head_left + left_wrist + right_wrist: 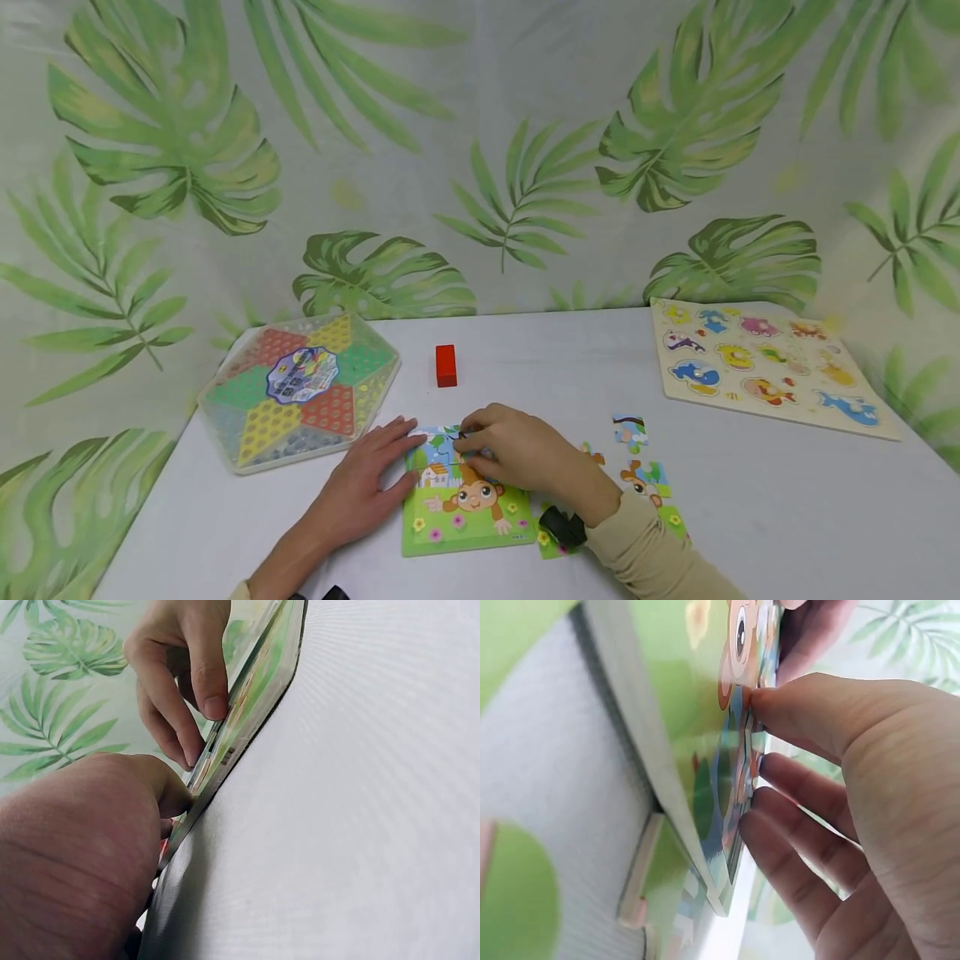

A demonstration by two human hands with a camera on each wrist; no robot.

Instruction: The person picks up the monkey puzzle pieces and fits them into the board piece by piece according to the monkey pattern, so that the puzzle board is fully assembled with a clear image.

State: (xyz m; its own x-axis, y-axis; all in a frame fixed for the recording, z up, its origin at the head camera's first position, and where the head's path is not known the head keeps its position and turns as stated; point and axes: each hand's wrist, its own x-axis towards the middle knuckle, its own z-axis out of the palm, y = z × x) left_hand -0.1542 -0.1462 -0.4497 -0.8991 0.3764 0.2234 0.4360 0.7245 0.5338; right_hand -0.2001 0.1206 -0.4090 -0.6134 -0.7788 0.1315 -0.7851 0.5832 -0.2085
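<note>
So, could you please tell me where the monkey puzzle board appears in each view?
Head: the monkey puzzle board, lower centre.
Left wrist: edge-on, slanting from top toward lower left.
Right wrist: large, top left to lower centre.
Shared landmark: the right hand, in all three.

A white table (780,508) is carrying a star-patterned game board (258,396), a red block (446,366), a monkey puzzle (435,537) with loose pieces (657,476) lying beside it, and an animal board (772,404).
</note>
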